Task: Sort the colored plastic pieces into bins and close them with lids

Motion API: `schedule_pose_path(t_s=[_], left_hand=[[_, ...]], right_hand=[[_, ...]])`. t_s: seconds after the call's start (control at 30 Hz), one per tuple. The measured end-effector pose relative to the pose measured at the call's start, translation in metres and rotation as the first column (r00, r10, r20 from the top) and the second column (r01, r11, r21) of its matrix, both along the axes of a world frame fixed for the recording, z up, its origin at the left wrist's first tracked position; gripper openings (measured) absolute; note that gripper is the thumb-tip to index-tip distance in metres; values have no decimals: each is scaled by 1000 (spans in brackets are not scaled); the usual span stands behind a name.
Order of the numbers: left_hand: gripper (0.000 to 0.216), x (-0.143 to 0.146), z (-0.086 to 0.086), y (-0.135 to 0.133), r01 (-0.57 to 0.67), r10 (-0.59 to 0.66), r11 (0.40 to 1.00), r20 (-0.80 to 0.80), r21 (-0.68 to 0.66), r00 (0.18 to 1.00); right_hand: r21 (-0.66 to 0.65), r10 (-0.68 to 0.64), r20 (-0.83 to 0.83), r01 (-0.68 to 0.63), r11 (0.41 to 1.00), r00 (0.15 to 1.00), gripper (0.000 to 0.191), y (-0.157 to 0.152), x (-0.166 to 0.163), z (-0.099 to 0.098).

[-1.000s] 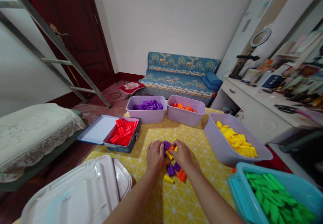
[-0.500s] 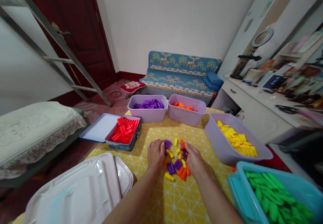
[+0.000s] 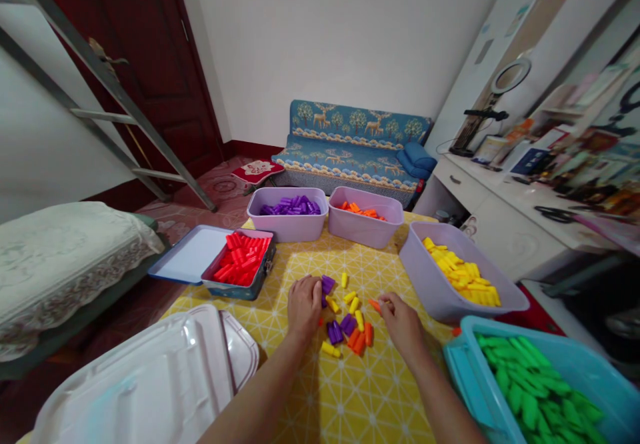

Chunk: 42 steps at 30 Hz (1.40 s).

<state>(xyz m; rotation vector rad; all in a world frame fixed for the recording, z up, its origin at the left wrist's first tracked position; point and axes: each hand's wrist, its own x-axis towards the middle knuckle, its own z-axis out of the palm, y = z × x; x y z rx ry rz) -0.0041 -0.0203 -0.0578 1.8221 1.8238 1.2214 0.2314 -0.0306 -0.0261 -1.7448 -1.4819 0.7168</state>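
Observation:
A small heap of loose purple, yellow and orange pieces (image 3: 347,317) lies on the yellow patterned table (image 3: 350,391). My left hand (image 3: 304,304) rests on the table at the heap's left side, fingers curled over purple pieces (image 3: 327,284). My right hand (image 3: 400,321) is to the right of the heap, pinching an orange piece (image 3: 375,305) between thumb and fingers.
Lilac bins stand at the back: purple pieces (image 3: 289,212), orange pieces (image 3: 366,216), yellow pieces (image 3: 457,279). A tin of red pieces (image 3: 240,267) sits at left, a blue bin of green pieces (image 3: 530,387) at right, white lids (image 3: 150,381) near left.
My right hand left the heap, picked out an orange piece and drew back to the right with it. My left hand stayed at the heap's left side.

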Motion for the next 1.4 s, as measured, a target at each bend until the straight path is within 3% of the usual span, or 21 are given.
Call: schedule_pose_path(t_s=[0.1,0.17,0.3,0.4,0.5,0.6,0.7,0.77,0.8,0.87,0.93,1.03,1.1,1.27,1.4], left_hand=[[37,0,-1,0,5,-5,1000,-7,1,1000],[37,0,-1,0,6,-6,1000,-9,1,1000],[37,0,1,0,5,-5,1000,3,-6,1000],[37,0,1,-1,10,-10,1000,1,-5,1000],[38,0,-1,-1,8,-8,1000,1,-2,1000],[37,0,-2,-1,6,-6,1000,6,-12,1000],[37,0,-1,-1,12,-12,1000,8,-16,1000],[37,0,0,-1,10,-10,1000,9,-9,1000],[37,0,0,-1,9,-9,1000,8,-3,1000],[36,0,1,-1,5,-5,1000,6,7,1000],[36,1,2,-2,-1,1,1000,4,12,1000],[36,1,3,-2,-5,5,1000,5,15,1000],[36,1,2,-2,-5,4,1000,8,19,1000],[36,1,-1,0,-1,0,1000,9,10,1000],[35,1,-2,1,-2,3,1000,18,-13,1000]], right_hand=[[-106,142,230,-120,987,963,12,-11,11,-7],[-154,207,238,-173,973,949,13,-18,10,-9],[-139,268,247,-239,961,931,40,-24,-2,-8],[-195,318,350,-264,945,881,28,-23,-10,-3],[-266,315,479,-207,942,819,16,-18,-15,0],[-273,304,482,-189,943,822,9,-9,-17,0],[-228,228,248,-172,958,942,6,-1,-20,0],[-232,81,-109,-105,967,991,2,2,-25,3],[-250,-2,-314,-81,965,949,8,2,-28,6],[-294,-130,-646,-87,952,752,19,1,-35,15],[-317,-210,-817,-114,942,537,23,-2,-43,26],[-313,-261,-905,-111,943,337,23,-1,-53,43],[-289,-253,-922,-84,954,293,21,7,-59,52],[-310,-280,-850,6,951,446,13,70,-72,89],[-173,-183,-853,65,983,488,11,148,-68,136]])
